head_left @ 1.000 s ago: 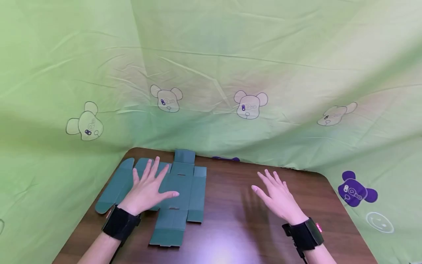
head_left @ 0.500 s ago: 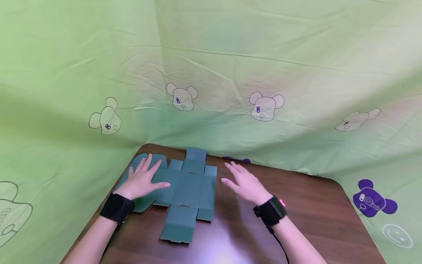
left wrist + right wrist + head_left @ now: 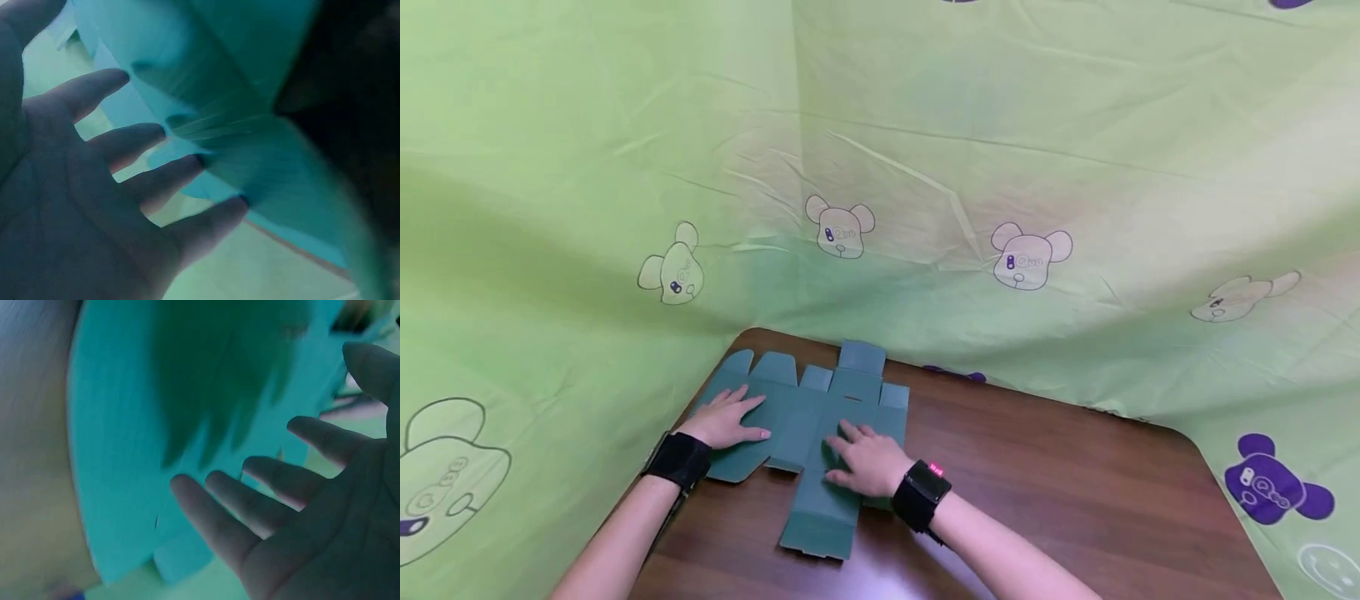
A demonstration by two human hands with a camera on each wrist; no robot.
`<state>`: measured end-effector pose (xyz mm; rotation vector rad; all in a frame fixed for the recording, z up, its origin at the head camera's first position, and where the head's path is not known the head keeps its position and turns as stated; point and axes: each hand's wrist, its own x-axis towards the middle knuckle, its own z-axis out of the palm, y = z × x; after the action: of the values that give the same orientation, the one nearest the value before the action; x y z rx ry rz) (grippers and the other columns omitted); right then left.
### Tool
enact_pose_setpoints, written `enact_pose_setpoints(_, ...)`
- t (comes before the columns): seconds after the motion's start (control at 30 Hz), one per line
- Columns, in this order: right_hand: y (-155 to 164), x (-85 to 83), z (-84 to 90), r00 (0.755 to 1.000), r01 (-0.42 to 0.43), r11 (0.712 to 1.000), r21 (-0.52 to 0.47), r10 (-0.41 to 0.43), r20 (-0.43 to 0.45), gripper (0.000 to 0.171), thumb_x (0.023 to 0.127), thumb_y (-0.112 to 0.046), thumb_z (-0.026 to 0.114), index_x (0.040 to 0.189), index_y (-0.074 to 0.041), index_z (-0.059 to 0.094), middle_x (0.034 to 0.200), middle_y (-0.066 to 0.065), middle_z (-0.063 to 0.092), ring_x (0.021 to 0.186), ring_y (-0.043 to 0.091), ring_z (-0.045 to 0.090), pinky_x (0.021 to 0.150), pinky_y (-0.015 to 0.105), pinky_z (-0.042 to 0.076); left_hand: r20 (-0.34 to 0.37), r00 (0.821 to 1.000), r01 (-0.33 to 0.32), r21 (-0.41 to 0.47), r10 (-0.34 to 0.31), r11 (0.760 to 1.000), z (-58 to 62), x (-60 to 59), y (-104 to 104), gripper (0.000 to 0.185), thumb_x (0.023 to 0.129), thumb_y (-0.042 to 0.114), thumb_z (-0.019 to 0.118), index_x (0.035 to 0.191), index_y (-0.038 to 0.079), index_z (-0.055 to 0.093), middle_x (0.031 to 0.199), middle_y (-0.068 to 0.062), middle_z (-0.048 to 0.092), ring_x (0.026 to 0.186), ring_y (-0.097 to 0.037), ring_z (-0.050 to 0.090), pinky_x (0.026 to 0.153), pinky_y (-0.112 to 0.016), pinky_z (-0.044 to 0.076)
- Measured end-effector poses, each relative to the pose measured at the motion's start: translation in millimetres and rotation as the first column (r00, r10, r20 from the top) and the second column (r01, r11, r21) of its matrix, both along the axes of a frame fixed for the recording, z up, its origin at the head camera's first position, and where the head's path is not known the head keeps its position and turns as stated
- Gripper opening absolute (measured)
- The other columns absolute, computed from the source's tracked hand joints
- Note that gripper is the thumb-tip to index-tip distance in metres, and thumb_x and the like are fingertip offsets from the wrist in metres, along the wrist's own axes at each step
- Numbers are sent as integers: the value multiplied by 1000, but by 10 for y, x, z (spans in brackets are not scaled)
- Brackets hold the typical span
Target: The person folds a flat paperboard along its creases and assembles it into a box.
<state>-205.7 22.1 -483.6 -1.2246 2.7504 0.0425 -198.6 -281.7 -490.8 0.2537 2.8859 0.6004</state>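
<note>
Cardboard box blank (image 3: 786, 417) lies unfolded on the counter (image 3: 1037, 483) beneath the left hand (image 3: 720, 422), spread with fingertips (image 3: 120, 77) touching it, and the right hand (image 3: 871, 461), loose over its middle and perhaps just clear, neither gripping, so light, even pressure would best avoid buckling it.

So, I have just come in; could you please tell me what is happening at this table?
A person is handling a flat, creased piece of green cardboard on a brown table. The left hand has its fingers spread over the left part, and its fingertips appear to touch the surface. The right hand is over the middle part; whether it touches is hard to tell. The piece lies opened out, with its flaps not folded into a box.
</note>
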Motion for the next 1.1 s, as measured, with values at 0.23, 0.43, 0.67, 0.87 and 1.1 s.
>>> enact_pose_setpoints(0.23,104,221,-185,988,-15,1000,16,18,-154,68,94,-64,52,150,-28,44,156,11,40,139,37,44,98,49,51,-2,1000,5,-4,-5,1000,-3,18,80,75,89,48,69,149,9,46,155,-33,29,141,-60,21,100,-82,22)
enact_pose_setpoints(0.43,331,363,-239,983,-39,999,-1,38,-179,66,96,-62,48,151,-26,42,157,12,39,139,38,44,98,51,50,-21,999,24,-35,-25,999,-20,85,242,74,89,50,68,148,11,47,155,-32,30,140,-60,23,99,-82,24)
enact_pose_setpoints(0.67,730,574,-268,995,-29,999,-30,26,-101,66,98,-60,47,153,-25,39,158,13,36,140,41,41,99,58,48,-34,997,64,-12,-64,998,-64,239,585,68,88,48,70,144,13,53,154,-28,36,141,-56,27,99,-81,24)
enact_pose_setpoints(0.87,1189,741,-339,1000,8,998,-70,-8,-8,66,99,-60,44,154,-26,36,161,12,32,142,43,37,98,63,46,-30,991,131,10,-131,991,-85,426,968,64,88,47,70,142,16,55,154,-24,38,141,-53,31,100,-81,25)
enact_pose_setpoints(1.1,1660,974,-257,998,47,994,-96,-42,53,69,97,-63,44,155,-27,35,162,10,29,144,44,32,96,69,42,-40,975,221,11,-220,975,-17,627,1360,61,89,46,69,141,17,57,153,-22,41,140,-51,34,97,-82,27)
